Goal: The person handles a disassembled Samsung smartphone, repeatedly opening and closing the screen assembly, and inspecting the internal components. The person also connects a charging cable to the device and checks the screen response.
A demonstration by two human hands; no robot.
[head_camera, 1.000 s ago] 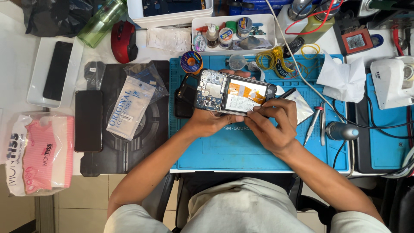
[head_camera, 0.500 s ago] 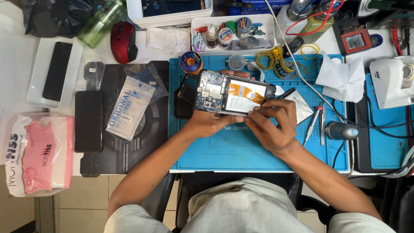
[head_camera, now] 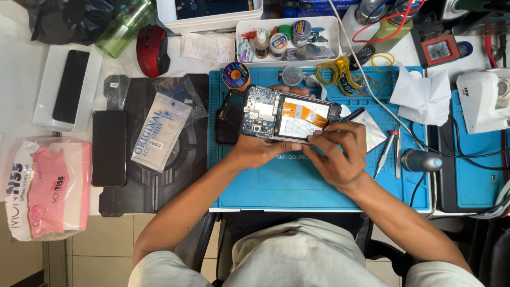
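So my left hand (head_camera: 255, 151) is wrapped around the near edge of the opened phone (head_camera: 287, 114), fingers curled under it, while my right hand (head_camera: 334, 154) pinches a thin dark tool (head_camera: 353, 114) at the phone's 4 o'clock corner. Phone sits just above the blue mat (head_camera: 276, 186), back cover off, battery and orange flex showing. It's light and stiff but fragile inside, so I hold the frame edges only. Tweezers (head_camera: 398, 154) lie at 3 o'clock, tissue (head_camera: 422, 98) around 2.

Right hand (head_camera: 337, 154) slightly lower on opened phone (head_camera: 289, 114)
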